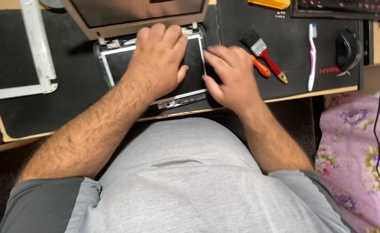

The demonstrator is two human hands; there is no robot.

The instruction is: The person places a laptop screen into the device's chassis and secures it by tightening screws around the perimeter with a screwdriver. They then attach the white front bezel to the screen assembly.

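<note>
Single head-worn view, looking steeply down from above, close over lap and near desk edge (pixel 310 92)

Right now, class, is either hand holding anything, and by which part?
Neither hand grasps anything. The left hand lies flat on the dark panel of the opened laptop; the right hand presses its fingers on the panel's right edge.
</note>
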